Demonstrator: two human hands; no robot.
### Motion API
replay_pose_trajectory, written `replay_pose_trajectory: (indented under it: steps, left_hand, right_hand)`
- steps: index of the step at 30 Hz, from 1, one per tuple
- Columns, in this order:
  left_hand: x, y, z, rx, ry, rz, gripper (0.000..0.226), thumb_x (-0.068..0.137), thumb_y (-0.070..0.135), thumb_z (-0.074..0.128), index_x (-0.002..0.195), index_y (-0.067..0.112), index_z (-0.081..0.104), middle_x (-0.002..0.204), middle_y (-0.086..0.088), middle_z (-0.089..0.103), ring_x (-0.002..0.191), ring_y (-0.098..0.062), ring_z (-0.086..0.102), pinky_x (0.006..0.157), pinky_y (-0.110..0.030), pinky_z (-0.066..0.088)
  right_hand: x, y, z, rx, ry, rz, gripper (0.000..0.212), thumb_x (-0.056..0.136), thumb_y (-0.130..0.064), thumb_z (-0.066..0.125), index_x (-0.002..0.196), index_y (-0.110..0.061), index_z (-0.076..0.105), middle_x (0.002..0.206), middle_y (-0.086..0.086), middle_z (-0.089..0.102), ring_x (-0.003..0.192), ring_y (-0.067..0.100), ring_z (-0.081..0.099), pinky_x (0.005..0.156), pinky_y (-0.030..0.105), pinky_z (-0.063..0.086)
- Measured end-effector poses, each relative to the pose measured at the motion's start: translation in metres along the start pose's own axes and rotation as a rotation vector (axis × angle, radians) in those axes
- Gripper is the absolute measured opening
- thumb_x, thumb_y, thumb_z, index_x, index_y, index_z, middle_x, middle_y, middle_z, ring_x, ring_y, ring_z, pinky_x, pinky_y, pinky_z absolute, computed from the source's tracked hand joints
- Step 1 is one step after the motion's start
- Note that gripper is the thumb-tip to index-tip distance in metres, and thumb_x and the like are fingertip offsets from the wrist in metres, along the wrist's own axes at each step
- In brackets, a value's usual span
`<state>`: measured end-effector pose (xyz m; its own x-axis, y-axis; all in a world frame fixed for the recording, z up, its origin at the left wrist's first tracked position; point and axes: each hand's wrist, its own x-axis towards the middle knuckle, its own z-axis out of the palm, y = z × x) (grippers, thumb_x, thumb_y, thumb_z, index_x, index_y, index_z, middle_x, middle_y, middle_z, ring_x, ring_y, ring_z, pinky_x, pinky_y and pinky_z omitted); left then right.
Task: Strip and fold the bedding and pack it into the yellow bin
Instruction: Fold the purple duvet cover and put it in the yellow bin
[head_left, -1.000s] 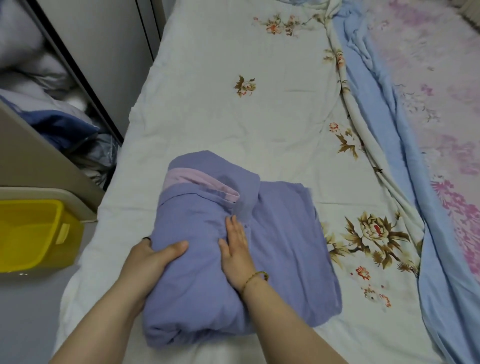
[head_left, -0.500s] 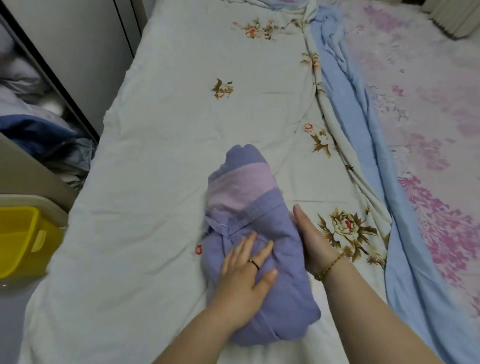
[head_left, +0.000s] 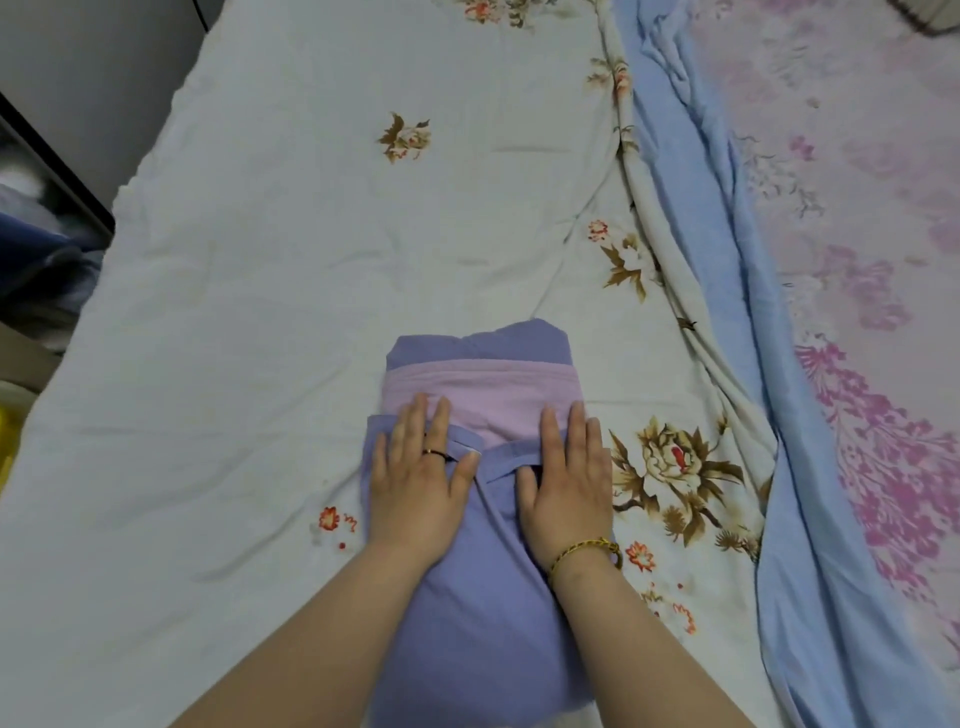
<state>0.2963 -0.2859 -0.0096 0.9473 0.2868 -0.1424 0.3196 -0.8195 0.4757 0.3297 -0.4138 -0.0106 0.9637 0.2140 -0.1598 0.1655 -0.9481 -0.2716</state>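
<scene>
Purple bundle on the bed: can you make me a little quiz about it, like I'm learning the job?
1. True or false: the left hand and the right hand both lie flat on the purple bundle.
2. Which one wears the dark ring? A) left hand B) right hand C) neither
3. Fill in: the band across the bundle's far end is ____.
Key: 1 true; 2 A; 3 pink.
</scene>
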Motion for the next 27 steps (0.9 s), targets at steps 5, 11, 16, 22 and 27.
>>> replay_pose_trajectory:
  steps: [5,11,16,22,27]
  left_hand:
    - [0.017,-0.01,0.036,0.034,0.066,0.017,0.068,0.086,0.063,-0.005,0.142,0.025,0.005,0.151,-0.006,0.014,0.138,-0.01,0.012,0.106,-0.025,-0.008]
    - [0.013,-0.015,0.031,-0.115,0.108,0.081,0.075,0.087,0.067,0.0,0.137,0.014,0.021,0.142,-0.003,0.026,0.129,-0.016,0.018,0.108,-0.021,-0.002]
    - [0.006,-0.013,0.017,-0.001,0.059,0.017,0.08,0.093,0.06,0.01,0.13,-0.001,0.048,0.128,-0.025,0.054,0.12,-0.028,0.035,0.098,-0.04,0.017]
    - [0.009,-0.007,0.021,0.101,-0.014,-0.061,0.113,0.068,0.08,-0.02,0.144,0.013,0.031,0.15,-0.019,0.027,0.139,-0.035,0.027,0.11,-0.041,0.008]
    - [0.002,-0.011,0.01,0.124,0.053,0.045,0.079,0.073,0.059,0.026,0.128,0.008,0.054,0.131,-0.022,0.052,0.125,-0.033,0.047,0.107,-0.054,0.02]
  right_hand:
    - [0.023,0.017,0.026,-0.111,0.083,-0.021,0.075,0.071,-0.043,0.018,0.135,-0.012,0.042,0.143,0.025,0.036,0.133,0.039,0.031,0.112,0.034,0.008]
    - [0.036,0.018,0.016,0.13,0.416,-0.495,0.01,0.078,-0.013,0.045,0.071,-0.008,0.049,0.068,0.014,0.058,0.076,0.022,0.04,0.068,0.029,0.032]
    - [0.039,0.042,-0.022,0.489,0.264,0.005,0.027,0.081,-0.021,0.038,0.081,-0.001,0.057,0.074,0.02,0.06,0.069,0.028,0.053,0.063,0.029,0.03]
    - [0.042,0.041,-0.029,0.203,0.017,0.201,0.045,0.094,-0.015,0.043,0.139,-0.011,0.038,0.145,0.012,0.036,0.133,0.027,0.031,0.107,0.03,0.018]
    - [-0.019,0.025,-0.024,0.325,-0.032,0.249,0.068,0.09,-0.034,0.052,0.147,-0.016,0.019,0.156,0.005,0.01,0.143,0.02,0.011,0.114,0.029,0.011]
